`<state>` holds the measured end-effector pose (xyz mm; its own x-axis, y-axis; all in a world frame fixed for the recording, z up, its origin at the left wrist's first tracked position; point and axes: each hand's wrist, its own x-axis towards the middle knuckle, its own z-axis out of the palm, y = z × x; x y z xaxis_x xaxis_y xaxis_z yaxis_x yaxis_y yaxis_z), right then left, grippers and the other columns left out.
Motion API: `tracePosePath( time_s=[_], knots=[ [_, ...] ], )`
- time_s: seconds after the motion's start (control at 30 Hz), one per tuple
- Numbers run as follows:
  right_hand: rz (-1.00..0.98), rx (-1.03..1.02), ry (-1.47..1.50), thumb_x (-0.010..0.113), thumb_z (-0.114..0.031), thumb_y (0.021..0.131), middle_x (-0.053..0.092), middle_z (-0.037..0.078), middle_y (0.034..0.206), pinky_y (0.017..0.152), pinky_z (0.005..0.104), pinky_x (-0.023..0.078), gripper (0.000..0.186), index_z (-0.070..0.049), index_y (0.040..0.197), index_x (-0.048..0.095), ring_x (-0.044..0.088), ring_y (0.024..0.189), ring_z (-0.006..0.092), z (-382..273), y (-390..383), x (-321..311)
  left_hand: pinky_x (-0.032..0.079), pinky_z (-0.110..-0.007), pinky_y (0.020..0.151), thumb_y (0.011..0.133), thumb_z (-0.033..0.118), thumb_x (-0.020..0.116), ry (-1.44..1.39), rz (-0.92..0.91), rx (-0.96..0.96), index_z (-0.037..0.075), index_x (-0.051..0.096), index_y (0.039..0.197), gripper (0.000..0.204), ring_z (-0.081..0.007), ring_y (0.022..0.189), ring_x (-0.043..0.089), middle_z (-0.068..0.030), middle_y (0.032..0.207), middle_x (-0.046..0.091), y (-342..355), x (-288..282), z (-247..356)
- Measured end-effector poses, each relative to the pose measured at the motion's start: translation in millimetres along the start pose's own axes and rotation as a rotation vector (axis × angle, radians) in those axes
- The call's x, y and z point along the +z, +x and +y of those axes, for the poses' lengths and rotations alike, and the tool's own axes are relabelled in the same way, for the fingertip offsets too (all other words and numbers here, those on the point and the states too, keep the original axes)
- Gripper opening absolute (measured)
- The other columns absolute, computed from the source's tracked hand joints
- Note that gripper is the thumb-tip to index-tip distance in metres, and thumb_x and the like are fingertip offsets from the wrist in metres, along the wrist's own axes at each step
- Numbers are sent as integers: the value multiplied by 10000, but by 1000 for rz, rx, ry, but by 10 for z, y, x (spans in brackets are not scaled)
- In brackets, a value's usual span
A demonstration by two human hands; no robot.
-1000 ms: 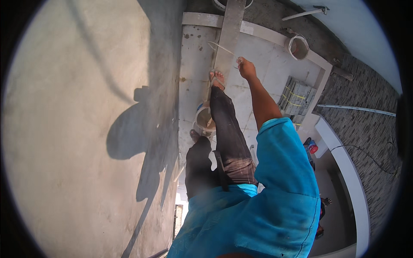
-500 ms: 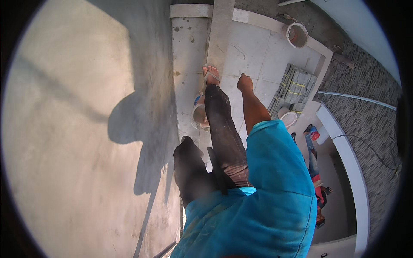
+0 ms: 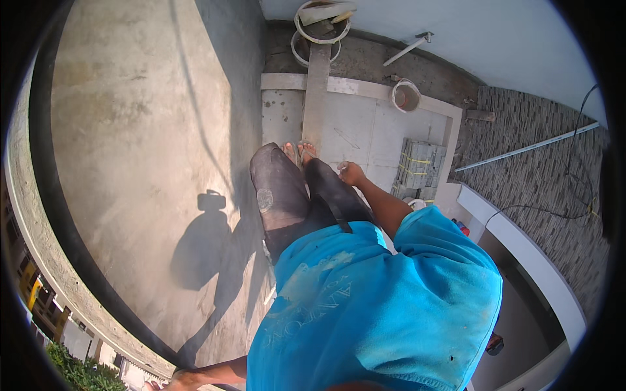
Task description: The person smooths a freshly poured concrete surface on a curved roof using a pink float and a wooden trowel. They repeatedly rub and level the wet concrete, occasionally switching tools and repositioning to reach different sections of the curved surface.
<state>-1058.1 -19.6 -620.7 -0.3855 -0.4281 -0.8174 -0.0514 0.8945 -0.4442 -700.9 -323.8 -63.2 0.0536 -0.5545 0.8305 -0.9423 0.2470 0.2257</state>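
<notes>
My right hand (image 3: 351,173) is beside my right leg, fingers curled; whether it holds anything I cannot make out. My left hand (image 3: 177,381), cut off by the lower edge, reaches out beside the low concrete wall edge (image 3: 104,319), fingers apparently apart. My sandalled feet (image 3: 306,151) are together on a narrow plank (image 3: 317,91) that runs away from me over the pale tiles (image 3: 381,124), where thin dark lines show. Beside my right hand lie grey stone strips tied with yellow bands (image 3: 417,166).
Two buckets (image 3: 323,13), the upper holding tools, sit beyond the plank. Another bucket (image 3: 405,91) is by the tile border, near a pipe (image 3: 404,51). A long rod (image 3: 528,146) and black cable lie across striped tiling at right. A co-worker's head (image 3: 495,344) shows low at right.
My left leg has come up beside the right. My left hand has appeared at the lower edge. The thin strand seen in my right hand earlier no longer clearly shows there.
</notes>
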Motion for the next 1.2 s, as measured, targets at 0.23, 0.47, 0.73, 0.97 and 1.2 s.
tracePosePath(
  time_s=[0.23, 0.47, 0.73, 0.97, 1.2],
  knots=[
    [235, -223, 38, 558, -12, 825, 725, 88, 803, 652, 318, 552, 262, -34, 1070, 649, 700, 706, 168, -772, 779, -1258, 506, -473, 794, 1014, 341, 579, 87, 190, -198, 3, 369, 1446, 587, -335, 986, 612, -205, 1162, 602, 75, -33, -521],
    [305, -464, -17, 587, -136, 879, 733, 129, 898, 824, 384, 543, 244, -56, 1092, 676, 721, 894, 285, -2677, 837, -2847, 532, -483, 787, 942, 366, 674, -99, 399, -107, -50, 481, 1318, 593, -334, 966, 628, -195, 1088, 628, 22, -87, -585],
    [299, -598, 213, 524, -118, 978, 689, 76, 873, 682, 290, 532, 217, 4, 1119, 636, 651, 734, 133, -3660, 915, -3900, 405, -463, 1063, 1041, 408, 321, 80, 212, -87, -45, 426, 1443, 615, -336, 1200, 570, -233, 1300, 591, 86, -320, -624],
    [294, -820, 423, 540, -145, 1006, 650, 50, 872, 651, 264, 523, 217, 16, 1115, 635, 612, 718, 107, -4961, 518, -4297, 452, -457, 1032, 1051, 338, 402, 179, 156, -134, -47, 431, 1428, 540, -340, 1199, 588, -211, 1423, 524, 55, -418, -601],
    [266, -1100, 441, 563, -147, 1006, 632, 61, 908, 717, 285, 527, 211, 5, 1129, 641, 607, 783, 129, -6473, -244, -4602, 433, -437, 1045, 1031, 196, 488, 274, 160, -100, -47, 483, 1391, 434, -309, 1199, 595, -212, 1315, 609, 483, -59, 182]
  ],
)
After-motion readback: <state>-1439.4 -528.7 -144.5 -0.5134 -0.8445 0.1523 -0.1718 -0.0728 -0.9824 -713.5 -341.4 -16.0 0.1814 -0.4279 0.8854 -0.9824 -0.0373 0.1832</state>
